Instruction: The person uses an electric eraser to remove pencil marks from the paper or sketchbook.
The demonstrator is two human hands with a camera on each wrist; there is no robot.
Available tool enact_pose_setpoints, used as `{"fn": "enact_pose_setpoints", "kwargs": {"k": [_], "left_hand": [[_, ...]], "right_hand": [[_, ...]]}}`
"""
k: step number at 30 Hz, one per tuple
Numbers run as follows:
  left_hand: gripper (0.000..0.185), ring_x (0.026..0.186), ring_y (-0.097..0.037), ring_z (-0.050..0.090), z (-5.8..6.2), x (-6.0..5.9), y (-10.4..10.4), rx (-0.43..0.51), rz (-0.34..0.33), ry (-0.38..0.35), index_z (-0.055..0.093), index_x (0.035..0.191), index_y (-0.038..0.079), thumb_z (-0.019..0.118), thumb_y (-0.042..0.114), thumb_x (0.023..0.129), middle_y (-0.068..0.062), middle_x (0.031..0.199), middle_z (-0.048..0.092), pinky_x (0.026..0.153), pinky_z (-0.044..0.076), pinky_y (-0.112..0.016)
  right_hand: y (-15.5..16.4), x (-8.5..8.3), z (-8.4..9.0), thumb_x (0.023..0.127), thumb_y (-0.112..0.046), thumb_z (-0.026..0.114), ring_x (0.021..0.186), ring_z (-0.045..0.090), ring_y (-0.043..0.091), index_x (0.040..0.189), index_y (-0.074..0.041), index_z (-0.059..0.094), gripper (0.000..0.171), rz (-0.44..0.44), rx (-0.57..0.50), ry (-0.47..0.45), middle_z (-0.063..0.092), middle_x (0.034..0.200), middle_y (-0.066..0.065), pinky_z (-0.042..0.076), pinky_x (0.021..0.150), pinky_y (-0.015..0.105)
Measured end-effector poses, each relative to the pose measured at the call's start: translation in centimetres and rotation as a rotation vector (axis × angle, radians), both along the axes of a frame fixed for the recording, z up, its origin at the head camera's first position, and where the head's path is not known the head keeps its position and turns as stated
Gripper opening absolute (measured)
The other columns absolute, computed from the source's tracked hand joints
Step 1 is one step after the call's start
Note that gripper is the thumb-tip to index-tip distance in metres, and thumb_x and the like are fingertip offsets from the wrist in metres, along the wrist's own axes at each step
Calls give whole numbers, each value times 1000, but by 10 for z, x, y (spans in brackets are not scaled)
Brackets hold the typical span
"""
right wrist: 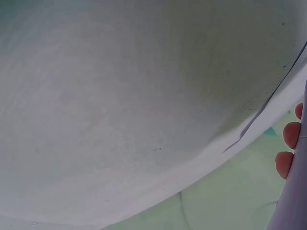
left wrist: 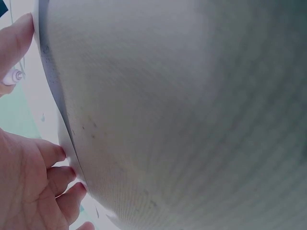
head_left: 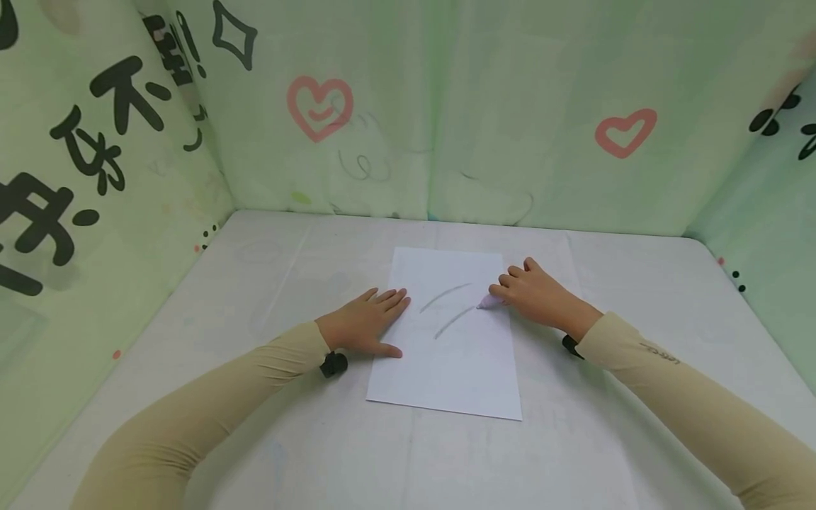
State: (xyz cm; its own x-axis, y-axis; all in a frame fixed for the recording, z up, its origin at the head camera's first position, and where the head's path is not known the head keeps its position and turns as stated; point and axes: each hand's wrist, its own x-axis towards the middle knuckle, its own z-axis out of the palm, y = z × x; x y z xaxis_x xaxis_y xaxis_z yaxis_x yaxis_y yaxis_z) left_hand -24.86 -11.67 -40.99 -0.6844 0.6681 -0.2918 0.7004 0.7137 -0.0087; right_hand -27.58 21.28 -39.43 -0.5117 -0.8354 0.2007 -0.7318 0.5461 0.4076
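A white sheet of paper lies on the table, bearing two slanted grey strokes. My left hand rests flat at the paper's left edge, fingers spread, fingertips and thumb on the sheet. On the right side, my right hand grips a pale purple marker, its dark tip at the upper end of the lower stroke. The right wrist view shows the marker's barrel large at the right edge, with fingertips curled against it. In the left wrist view, the left fingers lie along the paper's edge.
A white cloth covers the table. Pale green curtains with hearts and black lettering stand at the back and both sides. Dark wrist bands show below the beige sleeves.
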Motion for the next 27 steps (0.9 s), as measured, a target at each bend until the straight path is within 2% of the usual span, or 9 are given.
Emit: {"fn": "enact_pose_setpoints", "kwargs": {"k": [14, 22, 27], "left_hand": [[97, 147, -23, 12, 0, 0, 1, 0, -1, -8, 10, 152, 7, 46, 68, 85, -9, 159, 10, 120, 9, -45], [97, 147, -24, 12, 2, 1, 0, 11, 8, -13, 11, 152, 7, 48, 67, 85, -9, 159, 11, 120, 9, -45], [97, 147, -23, 12, 2, 1, 0, 7, 9, -14, 10, 152, 7, 47, 67, 85, -9, 159, 10, 120, 9, -45]], "right_hand": [[-4, -5, -1, 81, -5, 70, 67, 44, 20, 90, -13, 59, 16, -5, -9, -26, 56, 73, 3, 32, 67, 35], [-2, -2, -1, 79, -4, 72, 67, 45, 20, 90, -14, 59, 19, 5, 9, 0, 57, 73, 3, 32, 66, 35], [-4, -5, -1, 79, -6, 72, 66, 43, 20, 90, -12, 58, 19, 2, -3, -25, 55, 72, 3, 31, 67, 35]]}}
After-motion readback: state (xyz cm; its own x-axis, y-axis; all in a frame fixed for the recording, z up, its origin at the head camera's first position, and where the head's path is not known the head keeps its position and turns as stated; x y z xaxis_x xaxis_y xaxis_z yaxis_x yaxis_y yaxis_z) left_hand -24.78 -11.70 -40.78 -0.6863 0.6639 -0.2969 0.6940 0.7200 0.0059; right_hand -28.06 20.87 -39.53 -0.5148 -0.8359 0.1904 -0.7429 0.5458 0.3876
